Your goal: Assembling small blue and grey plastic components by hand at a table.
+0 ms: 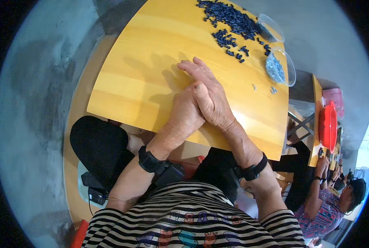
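My left hand [185, 108] and my right hand [219, 108] are pressed together above the near part of the yellow wooden table [126, 78]. The right hand lies across the left one, its fingers stretched toward the far left. A thumb crosses over where the hands meet. Most of the left hand's fingers are hidden behind the right hand. No object shows in either hand. Farther off, a pile of small dark blue-black plastic pieces [234, 20] spreads over the table, with a few loose ones on its near side.
At the table's right edge, one clear tub [293, 70] holds small pale-blue pieces [275, 69]; another clear tub [277, 29] lies beyond it. Tiny pale pieces [274, 90] sit nearby. Rightward, a person [322, 211] works at another table bearing a red basin [328, 126]. A wall stands left.
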